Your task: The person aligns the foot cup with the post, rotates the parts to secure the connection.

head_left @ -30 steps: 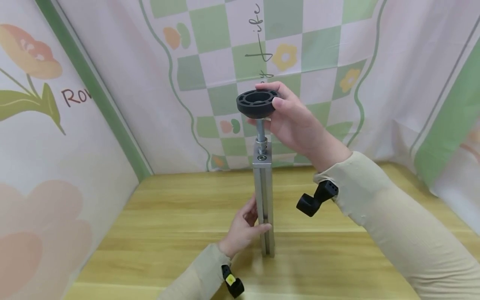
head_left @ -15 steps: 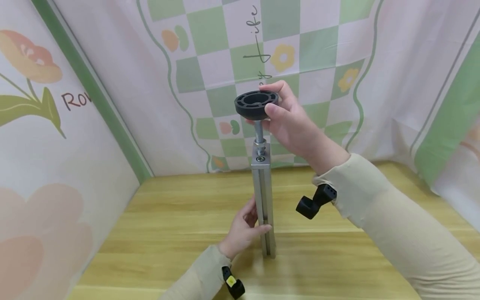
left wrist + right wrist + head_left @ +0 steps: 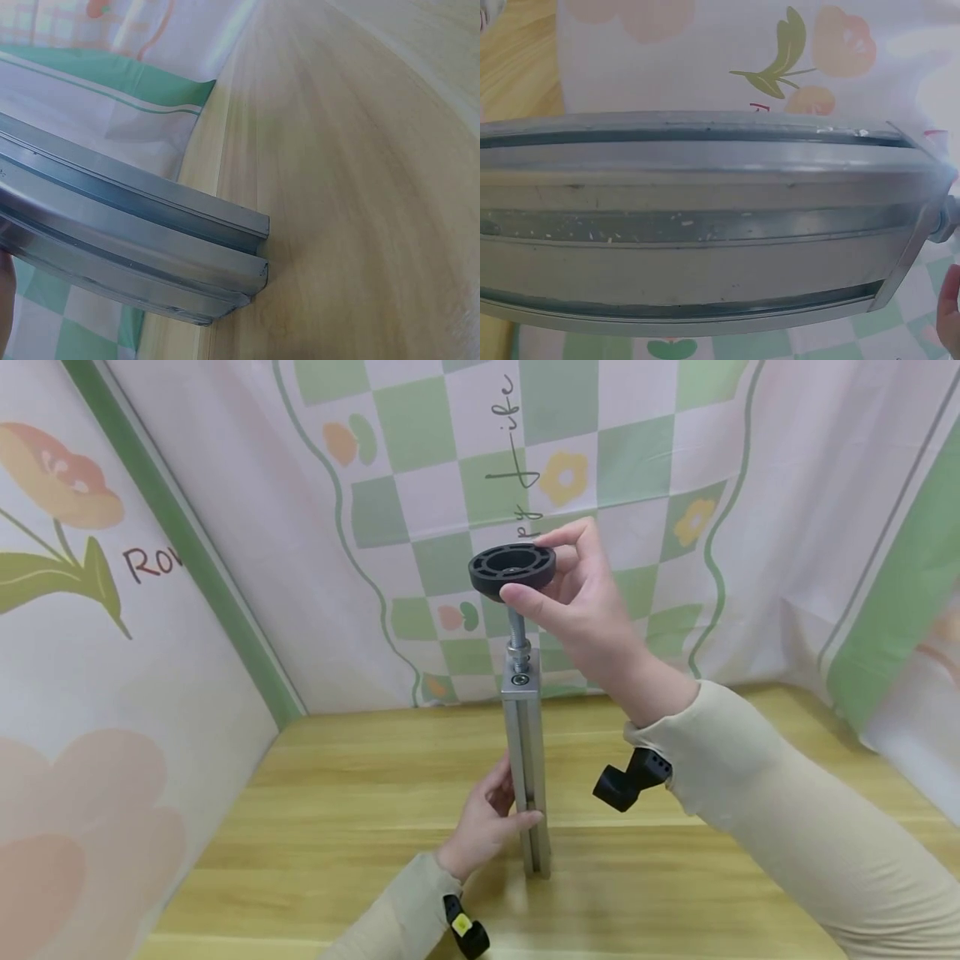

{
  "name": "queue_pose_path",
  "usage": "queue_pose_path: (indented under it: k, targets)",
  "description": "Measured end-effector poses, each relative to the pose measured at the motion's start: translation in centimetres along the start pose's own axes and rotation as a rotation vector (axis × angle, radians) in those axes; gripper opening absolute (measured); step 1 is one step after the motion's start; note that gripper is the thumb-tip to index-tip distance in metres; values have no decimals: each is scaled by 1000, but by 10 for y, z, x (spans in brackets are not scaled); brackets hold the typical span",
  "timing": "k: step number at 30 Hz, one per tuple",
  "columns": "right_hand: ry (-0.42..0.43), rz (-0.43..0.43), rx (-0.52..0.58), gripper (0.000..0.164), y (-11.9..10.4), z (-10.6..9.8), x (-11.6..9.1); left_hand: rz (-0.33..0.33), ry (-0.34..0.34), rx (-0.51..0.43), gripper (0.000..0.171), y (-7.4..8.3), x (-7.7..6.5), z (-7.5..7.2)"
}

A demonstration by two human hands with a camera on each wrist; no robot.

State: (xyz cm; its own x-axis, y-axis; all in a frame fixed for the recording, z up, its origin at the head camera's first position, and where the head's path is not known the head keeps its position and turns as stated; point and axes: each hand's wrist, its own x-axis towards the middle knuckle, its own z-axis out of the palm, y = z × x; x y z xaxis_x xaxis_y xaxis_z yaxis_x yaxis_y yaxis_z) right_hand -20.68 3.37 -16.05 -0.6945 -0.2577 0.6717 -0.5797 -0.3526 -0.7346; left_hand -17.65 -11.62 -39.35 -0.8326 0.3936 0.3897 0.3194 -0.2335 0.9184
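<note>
An aluminium profile [image 3: 527, 743] with lengthwise slots stands upright on the table. On its top plate [image 3: 510, 687] a threaded rod [image 3: 517, 628] with a nut [image 3: 518, 652] carries a round black levelling foot [image 3: 491, 583], its ribbed face upward. My right hand [image 3: 600, 618] pinches the foot's rim, thumb on the near side and fingers on the far side. Low on the profile, my left hand [image 3: 480, 827] grips it with the thumb across the front. The left wrist view has the profile's bottom end [image 3: 240, 277] against the wood; its broad side [image 3: 682, 270] fills the right wrist view.
The wooden table [image 3: 360, 793] meets a printed curtain [image 3: 420, 493] close behind the profile. Another curtain [image 3: 187, 643] hangs along the left side. A black camera mount [image 3: 630, 777] sits on the right cuff, and a similar mount [image 3: 467, 928] on the left.
My right thumb has slid leftward around the near rim of the levelling foot, while the fingers have shifted right along the far rim. My left hand and the profile hold nearly still.
</note>
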Motion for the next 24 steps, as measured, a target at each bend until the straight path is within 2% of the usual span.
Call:
queue_pose_path:
  k: [5, 10, 12, 15, 18, 22, 24]
  targets:
    - [78, -100, -129, 44, -2, 5, -2, -14, 5, 4, 89, 1, -1, 0]
    - [161, -122, -289, 48, -6, 12, -4, -26, 8, 3, 89, 3, 0, 1]
    - [173, -136, -335, 50, -7, 13, -4, -26, 8, 2, 89, 3, 0, 1]
    - [152, -138, -336, 51, -7, 13, -3, -19, 4, -3, 89, 3, 0, 1]
    - [71, -118, -210, 54, -6, 10, -2, -13, 1, -8, 89, 2, 0, 1]
    - [-60, -48, 88, 63, 2, 3, 1, -9, 1, -12, 88, 1, -1, 1]
    - [-117, 0, 214, 62, 6, 0, 4, -9, -1, -13, 88, 1, -1, 1]
